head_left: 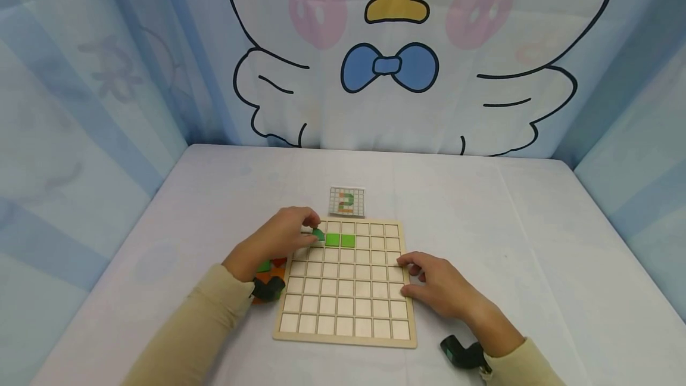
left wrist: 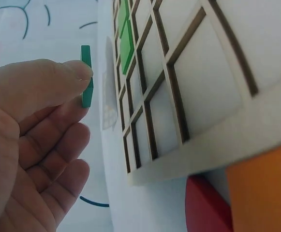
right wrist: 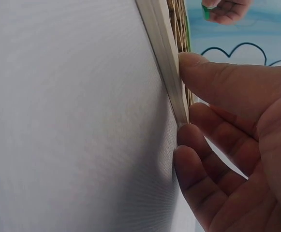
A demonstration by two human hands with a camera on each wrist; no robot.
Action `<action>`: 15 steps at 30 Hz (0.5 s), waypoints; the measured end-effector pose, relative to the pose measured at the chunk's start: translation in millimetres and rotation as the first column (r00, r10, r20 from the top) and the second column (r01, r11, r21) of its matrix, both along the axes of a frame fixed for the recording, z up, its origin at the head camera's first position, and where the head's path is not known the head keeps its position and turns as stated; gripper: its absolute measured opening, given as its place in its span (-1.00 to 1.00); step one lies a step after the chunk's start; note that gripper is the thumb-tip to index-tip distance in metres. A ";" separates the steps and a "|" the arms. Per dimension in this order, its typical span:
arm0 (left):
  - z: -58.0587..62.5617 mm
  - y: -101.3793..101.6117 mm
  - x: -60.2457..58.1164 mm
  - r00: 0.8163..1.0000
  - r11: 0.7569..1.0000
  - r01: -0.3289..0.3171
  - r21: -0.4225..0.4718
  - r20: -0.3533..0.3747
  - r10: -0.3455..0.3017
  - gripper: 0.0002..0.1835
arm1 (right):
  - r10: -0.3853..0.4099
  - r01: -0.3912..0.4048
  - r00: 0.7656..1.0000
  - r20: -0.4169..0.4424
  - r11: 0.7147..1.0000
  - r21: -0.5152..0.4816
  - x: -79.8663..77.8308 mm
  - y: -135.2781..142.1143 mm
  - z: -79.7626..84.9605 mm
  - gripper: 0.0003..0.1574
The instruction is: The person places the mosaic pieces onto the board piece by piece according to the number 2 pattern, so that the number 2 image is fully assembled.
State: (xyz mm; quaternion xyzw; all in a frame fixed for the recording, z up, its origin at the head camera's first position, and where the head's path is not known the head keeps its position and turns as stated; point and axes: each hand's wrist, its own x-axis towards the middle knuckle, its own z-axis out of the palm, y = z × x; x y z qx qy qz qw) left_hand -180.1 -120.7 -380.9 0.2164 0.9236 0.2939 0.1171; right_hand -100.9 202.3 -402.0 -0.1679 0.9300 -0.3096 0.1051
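A wooden grid board [head_left: 345, 343] lies on the table with two bright green square tiles [head_left: 340, 240] side by side in its second row. My left hand [head_left: 284, 234] pinches a darker green tile [left wrist: 86, 99] with a rounded edge between thumb and forefinger. In the head view that tile is over the board's upper left, beside the bright green pair; the left wrist view shows it held up off the grid. My right hand [head_left: 436, 282] rests at the board's right edge, fingers loosely bent, thumb and fingertips touching the frame.
A small pattern card [head_left: 347, 201] sits just beyond the board's far edge. Orange, red and green pieces [head_left: 277, 273] lie against the board's left side, partly hidden by the left wrist and its black camera [head_left: 269, 289]. A printed curtain [head_left: 396, 112] stands behind the table.
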 end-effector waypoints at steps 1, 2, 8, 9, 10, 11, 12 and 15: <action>-0.1 1.8 -0.2 1.000 1.000 0.003 0.000 0.000 -0.003 -0.66 | 0.000 0.000 1.000 0.000 1.000 0.000 0.0 0.0 -0.2 -0.46; -0.1 3.6 -0.2 1.000 1.000 0.007 0.000 0.000 -0.007 -0.66 | -0.001 0.001 1.000 0.001 1.000 -0.001 0.0 -0.1 -0.3 -0.46; 0.3 13.7 0.4 1.000 1.000 0.021 0.007 0.013 -0.021 -0.66 | -0.002 0.002 1.000 0.006 1.000 -0.009 0.0 -0.3 -0.6 -0.47; 0.2 15.5 0.2 1.000 1.000 0.023 0.007 0.017 -0.023 -0.67 | -0.002 0.002 1.000 0.006 1.000 -0.008 0.0 -0.1 -0.6 -0.47; -0.2 17.3 -0.5 0.999 1.000 0.026 0.006 0.017 -0.027 -0.67 | -0.002 0.002 1.000 0.006 1.000 -0.007 0.0 0.1 -0.6 -0.47; -0.5 19.4 -1.1 0.999 1.000 0.028 0.004 0.021 -0.029 -0.66 | -0.003 0.003 1.000 0.006 1.000 -0.005 0.0 0.2 -0.6 -0.46; -1.1 21.5 -2.0 0.999 1.000 0.030 0.002 0.024 -0.030 -0.66 | -0.003 0.003 1.000 0.005 1.000 -0.004 0.0 0.4 -0.6 -0.46; -2.5 28.1 -4.5 0.999 0.999 0.034 -0.003 0.018 -0.034 -0.66 | -0.005 0.005 1.000 0.008 1.000 0.001 -0.3 0.6 -0.8 -0.46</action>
